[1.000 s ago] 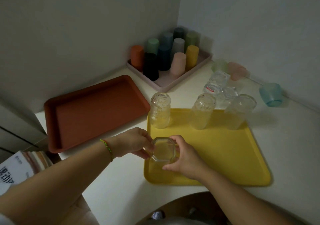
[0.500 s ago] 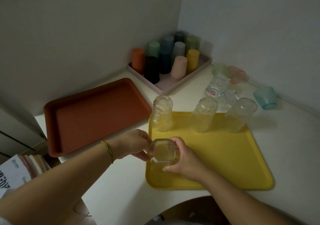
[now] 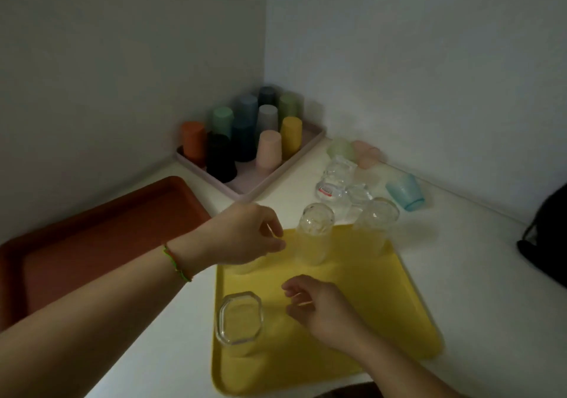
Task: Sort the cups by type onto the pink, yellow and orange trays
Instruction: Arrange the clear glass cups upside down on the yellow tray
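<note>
An octagonal clear glass [image 3: 241,318] stands alone at the near left of the yellow tray [image 3: 368,305]. Two clear glasses [image 3: 314,232] [image 3: 376,222] stand upside down along the tray's far edge. A third glass [image 3: 245,266] is mostly hidden behind my left hand [image 3: 245,235], which hovers there with fingers loosely apart and nothing in them. My right hand [image 3: 319,308] is open just right of the octagonal glass, not touching it. Several coloured plastic cups [image 3: 268,152] stand upside down on the pink tray [image 3: 276,176]. The orange tray [image 3: 92,244] holds nothing.
Loose cups lie on the white table beyond the yellow tray: clear glasses [image 3: 337,179], a green cup [image 3: 340,149], a pink cup [image 3: 366,152] and a blue cup [image 3: 405,190]. A black object [image 3: 546,244] sits at the right edge. Walls close in behind.
Both hands have let go of the octagonal glass, which now stands on the yellow tray. My left hand moved up toward the far-left glass; my right hand drew slightly to the right.
</note>
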